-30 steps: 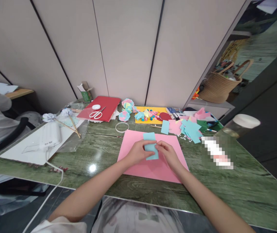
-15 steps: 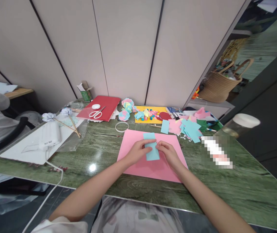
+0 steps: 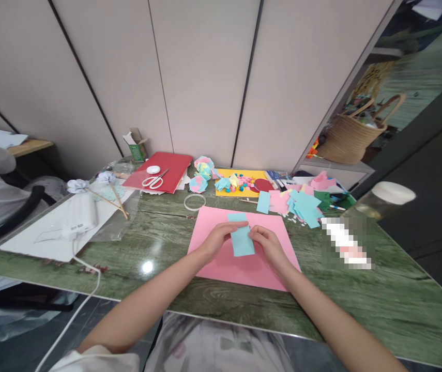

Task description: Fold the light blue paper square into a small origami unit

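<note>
A light blue paper rectangle (image 3: 243,243) is between my hands, above a pink sheet of paper (image 3: 213,269) on the table. My left hand (image 3: 219,239) holds its left side, with the index finger stretched across the paper's front; the thumb is mostly hidden. At the right edge, my right hand (image 3: 268,243) pinches the same paper between thumb and fingers. Beyond the pink sheet lie another blue paper piece (image 3: 263,202) and a loose pile of blue paper pieces (image 3: 306,207) with pink ones.
Scissors (image 3: 153,182) lie on a red folder (image 3: 174,168) at the back left. Small pom-poms (image 3: 246,182) sit on a yellow sheet (image 3: 223,191). A clear ring (image 3: 195,202) is near the pink sheet. On the right stands a white-lidded jar (image 3: 391,194); a white cable (image 3: 98,279) hangs left.
My left thumb has slipped off the front of the blue paper, and the left hand has shifted slightly left. My right hand keeps its pinch on the right edge.
</note>
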`<state>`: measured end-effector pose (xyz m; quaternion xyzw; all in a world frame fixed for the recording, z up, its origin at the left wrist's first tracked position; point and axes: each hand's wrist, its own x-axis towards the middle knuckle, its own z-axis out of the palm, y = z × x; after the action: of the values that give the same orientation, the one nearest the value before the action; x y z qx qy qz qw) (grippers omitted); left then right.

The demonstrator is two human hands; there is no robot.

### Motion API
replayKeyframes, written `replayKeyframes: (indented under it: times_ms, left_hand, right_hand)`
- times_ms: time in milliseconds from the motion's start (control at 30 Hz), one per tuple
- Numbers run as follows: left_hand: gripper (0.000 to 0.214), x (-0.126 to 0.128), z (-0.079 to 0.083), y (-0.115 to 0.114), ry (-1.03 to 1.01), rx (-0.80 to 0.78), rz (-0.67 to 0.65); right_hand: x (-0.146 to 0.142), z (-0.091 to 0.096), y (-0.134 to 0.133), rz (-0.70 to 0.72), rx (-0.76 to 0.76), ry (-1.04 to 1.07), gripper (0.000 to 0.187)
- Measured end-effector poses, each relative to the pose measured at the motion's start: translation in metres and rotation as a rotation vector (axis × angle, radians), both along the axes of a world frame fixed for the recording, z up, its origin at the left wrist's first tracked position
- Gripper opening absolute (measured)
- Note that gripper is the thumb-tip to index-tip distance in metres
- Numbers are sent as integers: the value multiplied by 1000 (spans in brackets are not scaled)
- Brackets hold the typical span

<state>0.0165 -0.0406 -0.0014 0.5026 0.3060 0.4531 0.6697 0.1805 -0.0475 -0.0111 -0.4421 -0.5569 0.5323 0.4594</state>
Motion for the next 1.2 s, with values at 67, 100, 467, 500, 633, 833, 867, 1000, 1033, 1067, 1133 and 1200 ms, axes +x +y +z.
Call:
replayKeyframes:
  times_ms: [67, 100, 467, 500, 633, 833, 867, 1000, 1033, 1067, 1133, 1200]
  left_hand:
    - [34, 1, 0, -1, -8, -13, 5]
    - [34, 1, 0, -1, -7, -16, 7]
    - [33, -17, 8, 15, -5, 57, 158]
    - [33, -19, 9, 17, 6, 68, 174]
    - [32, -21, 11, 17, 131, 135, 155]
    - [37, -8, 5, 5, 387, 253, 68]
    - [37, -7, 3, 4, 429, 278, 75]
    - [39, -6, 0, 2, 498, 310, 110]
    - [39, -6, 0, 2, 497, 312, 111]
    - [39, -6, 0, 2, 497, 312, 113]
    - [41, -6, 0, 2, 500, 308, 108]
    - [43, -5, 0, 1, 503, 286, 96]
  right_hand:
    - [0, -1, 1, 1, -1, 4, 18]
    - [0, -1, 1, 2, -3, 5, 18]
    - [1, 0, 0, 35, 13, -35, 13]
    - [1, 1, 0, 37, 15, -40, 12]
    - [2, 5, 1, 24, 29, -43, 12]
    - [-5, 8, -1, 25, 28, -47, 16]
    - [-6, 7, -1, 21, 25, -52, 18]
    - [-8, 5, -2, 9, 14, -64, 20]
    - [-7, 4, -2, 8, 13, -66, 20]
    - [-7, 4, -2, 8, 12, -67, 20]
    - [-7, 3, -2, 5, 13, -67, 20]
    - [-6, 3, -2, 1, 13, -66, 21]
